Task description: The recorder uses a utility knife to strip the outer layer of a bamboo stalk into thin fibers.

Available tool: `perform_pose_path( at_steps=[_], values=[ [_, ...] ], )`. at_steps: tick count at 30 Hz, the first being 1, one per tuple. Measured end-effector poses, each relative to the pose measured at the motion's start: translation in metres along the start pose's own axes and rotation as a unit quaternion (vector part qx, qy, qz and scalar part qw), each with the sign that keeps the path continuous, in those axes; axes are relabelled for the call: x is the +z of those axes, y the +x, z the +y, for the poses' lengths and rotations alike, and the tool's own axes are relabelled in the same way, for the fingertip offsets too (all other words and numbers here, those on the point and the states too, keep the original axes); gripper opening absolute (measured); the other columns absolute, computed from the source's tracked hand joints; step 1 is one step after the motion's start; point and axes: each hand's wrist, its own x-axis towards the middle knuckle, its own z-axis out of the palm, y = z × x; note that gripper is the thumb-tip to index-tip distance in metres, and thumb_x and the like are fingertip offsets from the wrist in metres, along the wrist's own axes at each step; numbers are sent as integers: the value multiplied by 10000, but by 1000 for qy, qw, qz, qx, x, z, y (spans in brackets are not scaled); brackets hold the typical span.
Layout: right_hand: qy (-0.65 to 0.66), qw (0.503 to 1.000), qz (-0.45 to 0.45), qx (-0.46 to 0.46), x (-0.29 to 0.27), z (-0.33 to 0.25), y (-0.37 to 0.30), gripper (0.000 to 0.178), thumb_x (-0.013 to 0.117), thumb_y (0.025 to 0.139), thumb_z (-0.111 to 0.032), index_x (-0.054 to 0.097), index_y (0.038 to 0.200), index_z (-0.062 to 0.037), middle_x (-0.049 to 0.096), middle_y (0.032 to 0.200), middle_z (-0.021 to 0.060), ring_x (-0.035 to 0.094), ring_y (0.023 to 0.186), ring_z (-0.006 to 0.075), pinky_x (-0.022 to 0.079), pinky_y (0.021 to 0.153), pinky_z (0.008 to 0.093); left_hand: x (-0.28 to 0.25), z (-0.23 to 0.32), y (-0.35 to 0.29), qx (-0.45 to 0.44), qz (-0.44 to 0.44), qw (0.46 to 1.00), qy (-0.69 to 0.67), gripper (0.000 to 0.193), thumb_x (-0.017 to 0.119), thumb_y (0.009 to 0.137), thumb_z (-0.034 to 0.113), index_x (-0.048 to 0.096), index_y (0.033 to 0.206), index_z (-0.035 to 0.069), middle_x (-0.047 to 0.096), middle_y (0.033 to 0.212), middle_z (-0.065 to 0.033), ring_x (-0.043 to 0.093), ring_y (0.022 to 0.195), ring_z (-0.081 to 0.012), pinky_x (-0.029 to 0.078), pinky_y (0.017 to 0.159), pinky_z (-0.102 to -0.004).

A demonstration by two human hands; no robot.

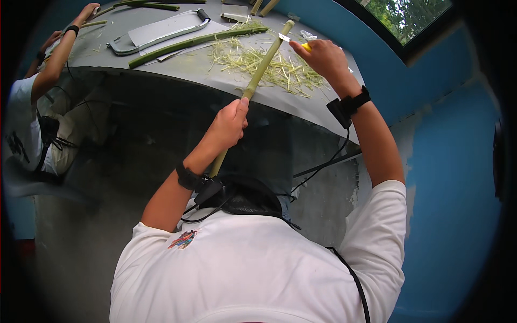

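Note:
My left hand (229,125) grips a long pale green bamboo stick (265,63) near its lower part, holding it slanted up over the grey table (215,72). My right hand (323,56) holds a small yellow-handled knife (293,42) whose blade rests against the stick close to its top end. Under the stick a heap of thin pale shavings (264,64) lies on the table top.
A hand saw (156,35) lies on a white sheet beside another green bamboo stick (194,43). More sticks lie at the table's far edge. Another person (37,102) sits at the left, arm stretched onto the table. A blue wall (441,140) stands on the right.

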Motion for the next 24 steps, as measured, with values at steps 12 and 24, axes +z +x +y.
perform_pose_path(
  at_steps=[12, 24],
  values=[
    [117, 985, -113, -54, -19, -75, -64, 855, 589, 1037, -777, 734, 711, 0, 657, 637, 222, 676, 640, 460, 542, 643, 557, -5, -10, 7, 101, 65, 984, 131, 574, 428, 1208, 498, 584, 990, -10, 663, 783, -200, 660, 660, -402, 535, 645, -495],
    [29, 995, -56, -74, -3, -80, -70, 797, 616, 1037, -741, 767, 739, -17, 690, 651, 208, 727, 650, 419, 580, 644, 529, -1, -2, 3, 193, 159, 940, 231, 467, 529, 1191, 403, 597, 993, -15, 649, 776, -291, 640, 804, -566, 501, 650, -577]
  ],
)
